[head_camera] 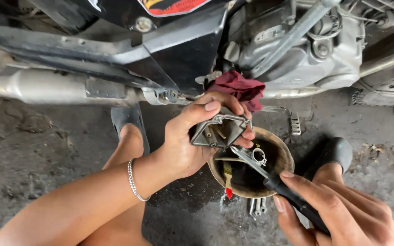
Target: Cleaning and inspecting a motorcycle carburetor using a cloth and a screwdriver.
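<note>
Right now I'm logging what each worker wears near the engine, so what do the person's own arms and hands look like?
Both arms are bare, with no sleeves or gloves showing. The left hand has a thin silver beaded bracelet around its wrist. The right hand wears no ring, watch or band that shows. Short fingernails show on both hands.

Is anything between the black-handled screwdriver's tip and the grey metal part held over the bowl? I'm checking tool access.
Nothing visible. The right hand holds the black-handled screwdriver, its shaft reaching the grey metal part gripped in the left hand.

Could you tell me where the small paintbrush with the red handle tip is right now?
In the head view, the paintbrush lies in the round bowl on the ground, below the metal part in the left hand.
</note>
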